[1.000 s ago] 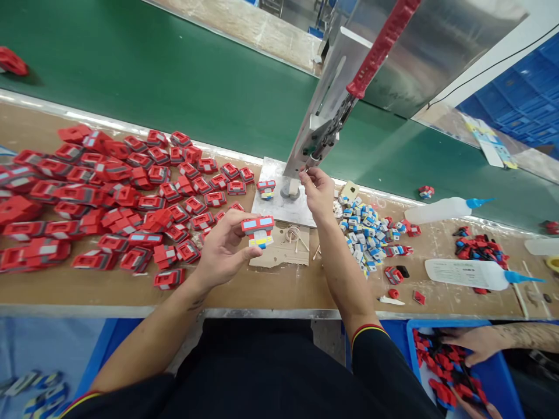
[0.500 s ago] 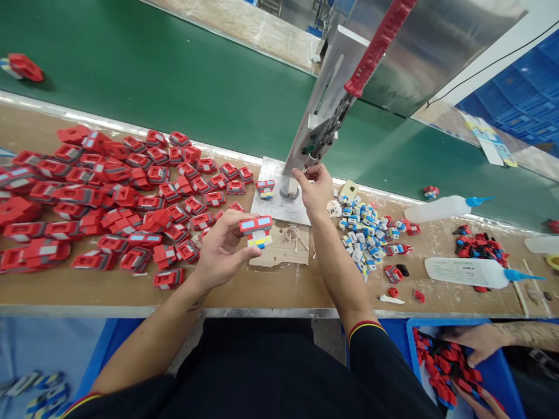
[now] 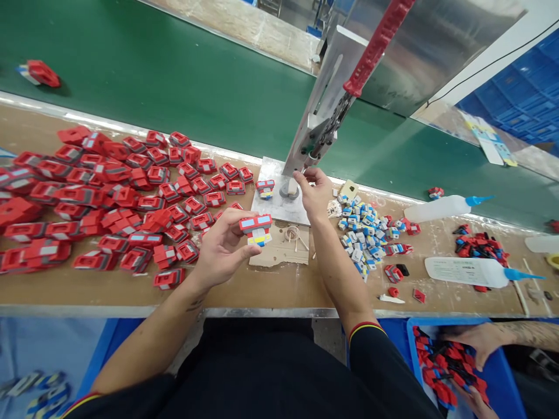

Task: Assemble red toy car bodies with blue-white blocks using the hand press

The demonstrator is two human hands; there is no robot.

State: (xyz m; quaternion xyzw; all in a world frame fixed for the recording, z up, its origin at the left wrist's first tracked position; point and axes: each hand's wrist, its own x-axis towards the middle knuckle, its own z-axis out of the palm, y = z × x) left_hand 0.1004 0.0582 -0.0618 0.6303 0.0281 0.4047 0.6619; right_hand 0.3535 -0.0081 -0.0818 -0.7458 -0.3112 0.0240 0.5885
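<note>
Between the thumb and fingers of my left hand is a red toy vehicle part with light-blue windows, a white and yellow piece joined at its lower side. My right hand is closed at the lower end of a hand press, right by its plunger; what the fingertips pinch is hidden. Below them, a round pad sits on the metal base plate. A similar red and white toy part rests on that plate, left of the pad.
Many red parts cover the bench at left; small white-blue pieces lie at right. Cotton swabs rest on cardboard. Glue bottles lie further right. Behind runs a green conveyor. A co-worker's hands reach into a blue bin.
My left hand and its part have risen very slightly. The right hand stays at the press. Parts on the conveyor have shifted right, and the co-worker's hands have moved in the bin.
</note>
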